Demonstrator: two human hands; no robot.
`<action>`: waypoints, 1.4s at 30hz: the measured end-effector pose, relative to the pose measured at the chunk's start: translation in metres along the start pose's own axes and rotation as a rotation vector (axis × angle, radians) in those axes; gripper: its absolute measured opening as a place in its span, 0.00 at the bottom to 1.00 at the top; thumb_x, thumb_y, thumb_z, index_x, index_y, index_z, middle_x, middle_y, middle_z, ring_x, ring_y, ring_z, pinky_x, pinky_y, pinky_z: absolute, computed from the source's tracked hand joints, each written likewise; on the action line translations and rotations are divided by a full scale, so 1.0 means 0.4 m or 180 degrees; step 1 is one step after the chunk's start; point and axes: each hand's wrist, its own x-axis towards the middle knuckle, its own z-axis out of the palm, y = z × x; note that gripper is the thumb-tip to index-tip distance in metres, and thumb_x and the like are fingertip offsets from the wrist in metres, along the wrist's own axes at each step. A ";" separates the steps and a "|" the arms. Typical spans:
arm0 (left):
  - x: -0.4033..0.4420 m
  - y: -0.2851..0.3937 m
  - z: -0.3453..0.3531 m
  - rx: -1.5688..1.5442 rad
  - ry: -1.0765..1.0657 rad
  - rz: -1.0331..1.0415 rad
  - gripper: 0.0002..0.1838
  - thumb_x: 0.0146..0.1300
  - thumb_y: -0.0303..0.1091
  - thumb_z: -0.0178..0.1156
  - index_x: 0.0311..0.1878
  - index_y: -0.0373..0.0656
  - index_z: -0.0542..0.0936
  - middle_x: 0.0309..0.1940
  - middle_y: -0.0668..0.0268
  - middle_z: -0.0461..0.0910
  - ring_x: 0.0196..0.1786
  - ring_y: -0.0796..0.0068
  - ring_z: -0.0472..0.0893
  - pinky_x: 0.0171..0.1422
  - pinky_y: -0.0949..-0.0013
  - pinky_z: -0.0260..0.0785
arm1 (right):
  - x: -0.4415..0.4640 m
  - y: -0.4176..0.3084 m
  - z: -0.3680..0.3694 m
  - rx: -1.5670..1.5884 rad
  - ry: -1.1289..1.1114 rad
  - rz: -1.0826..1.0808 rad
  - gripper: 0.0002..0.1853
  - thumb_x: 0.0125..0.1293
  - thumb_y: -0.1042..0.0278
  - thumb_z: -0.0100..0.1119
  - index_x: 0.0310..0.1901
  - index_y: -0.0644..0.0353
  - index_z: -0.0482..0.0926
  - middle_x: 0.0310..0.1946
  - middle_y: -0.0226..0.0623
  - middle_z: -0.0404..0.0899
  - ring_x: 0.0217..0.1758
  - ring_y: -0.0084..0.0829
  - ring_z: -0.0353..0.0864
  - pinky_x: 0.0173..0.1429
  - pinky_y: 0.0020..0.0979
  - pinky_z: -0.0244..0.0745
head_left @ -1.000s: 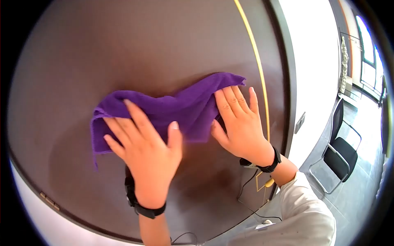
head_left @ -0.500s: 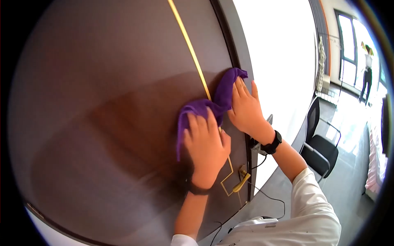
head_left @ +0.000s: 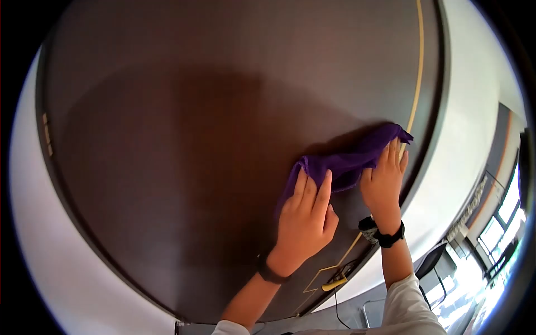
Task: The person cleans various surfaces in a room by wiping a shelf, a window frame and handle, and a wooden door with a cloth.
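A purple cloth point(head_left: 340, 167) lies bunched against a dark brown door point(head_left: 223, 139), stretched sideways between my two hands. With fingers extended, my left hand point(head_left: 306, 215) holds the cloth's lower left end to the door panel. My right hand point(head_left: 385, 181) holds the upper right end beside the gold strip point(head_left: 417, 72), its fingers also stretched along the fabric. My palms and part of the cloth under the fingers are hidden. Below the hands is a gold door handle point(head_left: 334, 285).
A dark frame edge and white wall point(head_left: 463, 111) border the door on the right. Hinges point(head_left: 48, 134) show at the far left. A black cable point(head_left: 336, 312) hangs near the handle. A black chair point(head_left: 432, 262) stands at lower right, with windows beyond.
My view has turned left, so the door fills more of it. The cloth between my hands is stretched more sideways. The person by the window is no longer clearly visible.
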 end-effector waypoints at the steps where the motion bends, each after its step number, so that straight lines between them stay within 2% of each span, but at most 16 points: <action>1: -0.007 -0.016 -0.039 0.0086 -0.0017 -0.0039 0.34 0.53 0.26 0.59 0.66 0.31 0.67 0.58 0.39 0.70 0.65 0.32 0.66 0.61 0.50 0.68 | 0.002 -0.039 -0.004 0.0065 0.0000 -0.0058 0.36 0.54 0.66 0.49 0.63 0.82 0.61 0.67 0.69 0.60 0.75 0.58 0.53 0.76 0.59 0.39; 8: 0.018 -0.156 -0.327 0.0330 0.0316 -0.0032 0.33 0.53 0.23 0.57 0.66 0.31 0.67 0.62 0.39 0.68 0.67 0.32 0.64 0.68 0.50 0.63 | 0.093 -0.310 -0.059 0.0348 0.0250 -0.0174 0.35 0.58 0.65 0.49 0.66 0.75 0.59 0.68 0.62 0.59 0.75 0.57 0.53 0.75 0.59 0.42; 9: -0.009 -0.117 -0.273 0.0366 0.0337 0.0010 0.33 0.53 0.23 0.57 0.66 0.31 0.67 0.62 0.39 0.68 0.67 0.32 0.64 0.68 0.50 0.63 | 0.055 -0.245 -0.059 0.0344 0.0229 -0.0229 0.35 0.59 0.65 0.50 0.67 0.74 0.59 0.69 0.61 0.59 0.75 0.56 0.54 0.75 0.59 0.43; 16: -0.068 -0.103 -0.374 0.0670 0.0528 0.0027 0.33 0.54 0.22 0.56 0.67 0.33 0.67 0.62 0.39 0.68 0.67 0.33 0.65 0.68 0.49 0.63 | 0.037 -0.285 -0.134 0.0327 0.0556 -0.0692 0.33 0.61 0.64 0.52 0.66 0.72 0.60 0.68 0.56 0.61 0.75 0.54 0.55 0.74 0.59 0.47; 20: -0.155 -0.035 -0.441 0.0871 0.0720 -0.0168 0.33 0.54 0.22 0.55 0.67 0.35 0.67 0.63 0.40 0.68 0.68 0.33 0.64 0.68 0.50 0.63 | -0.011 -0.311 -0.231 0.0386 0.0706 -0.1064 0.32 0.62 0.63 0.52 0.66 0.69 0.62 0.68 0.52 0.62 0.74 0.53 0.57 0.73 0.58 0.47; 22: -0.192 -0.011 -0.442 0.1047 0.0884 -0.0188 0.33 0.54 0.22 0.55 0.67 0.35 0.67 0.64 0.40 0.66 0.69 0.34 0.63 0.70 0.49 0.61 | -0.029 -0.305 -0.249 0.0422 0.0751 -0.1246 0.31 0.62 0.63 0.52 0.66 0.69 0.63 0.68 0.52 0.63 0.74 0.52 0.57 0.73 0.58 0.48; 23: -0.158 -0.077 -0.369 0.0990 0.0919 -0.0141 0.33 0.54 0.22 0.55 0.67 0.35 0.67 0.64 0.40 0.66 0.69 0.34 0.63 0.70 0.49 0.61 | 0.007 -0.278 -0.169 0.0350 0.0879 -0.1321 0.31 0.63 0.62 0.52 0.65 0.68 0.63 0.68 0.52 0.63 0.74 0.52 0.58 0.73 0.58 0.48; 29: -0.246 -0.022 -0.338 0.1242 0.1195 -0.0420 0.34 0.58 0.23 0.54 0.71 0.38 0.63 0.69 0.41 0.61 0.73 0.38 0.59 0.73 0.52 0.57 | -0.034 -0.296 -0.215 0.0578 0.1065 -0.1420 0.30 0.64 0.60 0.53 0.64 0.66 0.66 0.67 0.50 0.65 0.73 0.49 0.60 0.72 0.59 0.50; 30: -0.215 -0.074 -0.271 0.1190 0.1244 -0.0358 0.34 0.58 0.23 0.54 0.71 0.38 0.63 0.69 0.41 0.61 0.73 0.38 0.59 0.73 0.52 0.57 | -0.002 -0.274 -0.148 0.0541 0.1207 -0.1434 0.30 0.63 0.59 0.54 0.63 0.67 0.67 0.66 0.50 0.66 0.73 0.49 0.60 0.71 0.60 0.51; 35: -0.280 -0.067 -0.255 0.1505 0.1313 -0.0688 0.35 0.58 0.23 0.54 0.72 0.37 0.60 0.70 0.41 0.60 0.72 0.41 0.61 0.73 0.54 0.57 | -0.015 -0.323 -0.147 0.0817 0.1427 -0.1710 0.28 0.62 0.57 0.56 0.61 0.66 0.70 0.65 0.48 0.69 0.72 0.45 0.63 0.68 0.63 0.54; 37: -0.326 -0.055 -0.241 0.1642 0.1318 -0.0803 0.35 0.58 0.23 0.54 0.72 0.37 0.61 0.69 0.41 0.61 0.70 0.41 0.63 0.72 0.55 0.60 | -0.032 -0.351 -0.148 0.1008 0.1295 -0.1901 0.28 0.62 0.57 0.56 0.60 0.65 0.71 0.64 0.46 0.70 0.71 0.42 0.64 0.68 0.64 0.54; 39: -0.377 -0.055 -0.232 0.1746 0.1188 -0.1192 0.34 0.57 0.24 0.54 0.71 0.37 0.62 0.68 0.42 0.63 0.68 0.41 0.65 0.68 0.56 0.64 | -0.048 -0.396 -0.136 0.1146 0.1294 -0.1957 0.27 0.62 0.56 0.56 0.60 0.65 0.72 0.64 0.45 0.70 0.71 0.41 0.64 0.68 0.64 0.54; 40: -0.394 -0.049 -0.224 0.1856 0.1147 -0.1301 0.33 0.57 0.24 0.54 0.70 0.37 0.63 0.66 0.44 0.65 0.66 0.43 0.68 0.64 0.56 0.68 | -0.054 -0.414 -0.130 0.1249 0.1265 -0.2047 0.27 0.62 0.56 0.56 0.59 0.65 0.73 0.64 0.45 0.70 0.71 0.40 0.64 0.68 0.64 0.53; 42: -0.422 -0.025 -0.218 0.1816 0.1057 -0.1421 0.34 0.57 0.24 0.54 0.69 0.37 0.63 0.65 0.45 0.66 0.65 0.43 0.69 0.62 0.56 0.69 | -0.070 -0.438 -0.127 0.1409 0.1203 -0.2183 0.27 0.62 0.57 0.56 0.58 0.66 0.74 0.64 0.45 0.71 0.72 0.39 0.64 0.70 0.63 0.52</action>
